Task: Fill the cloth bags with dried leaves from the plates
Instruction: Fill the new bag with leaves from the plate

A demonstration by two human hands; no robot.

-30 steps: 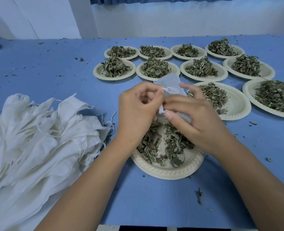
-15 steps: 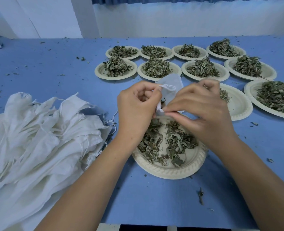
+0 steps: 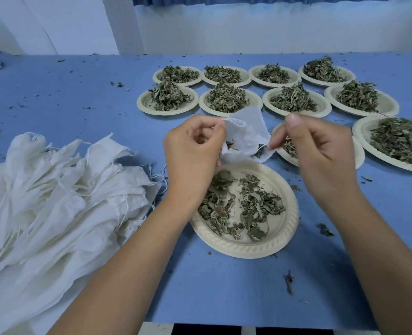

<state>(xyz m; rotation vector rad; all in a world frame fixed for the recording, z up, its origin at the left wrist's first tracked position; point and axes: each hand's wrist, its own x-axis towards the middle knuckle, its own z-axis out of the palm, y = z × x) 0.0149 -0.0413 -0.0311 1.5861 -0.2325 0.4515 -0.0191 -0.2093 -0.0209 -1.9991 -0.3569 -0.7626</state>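
Observation:
A small white cloth bag (image 3: 245, 135) hangs above the near plate (image 3: 287, 228), which carries a thin scatter of dried leaves (image 3: 238, 206). My left hand (image 3: 193, 155) pinches the bag's top left edge by its drawstring. My right hand (image 3: 318, 153) pinches the bag's lower right corner between thumb and fingertips. The bag is stretched between the two hands, and some dark leaves show through the cloth at its bottom.
A heap of white cloth bags (image 3: 55, 201) lies at the left on the blue table (image 3: 224, 291). Several leaf-filled plates (image 3: 226, 99) stand in rows at the back and right. One plate (image 3: 359, 154) sits behind my right hand. Leaf crumbs (image 3: 289, 281) dot the cloth.
My hands have drawn apart, the right one moving right and up. The bag, bunched between them before, is now spread out.

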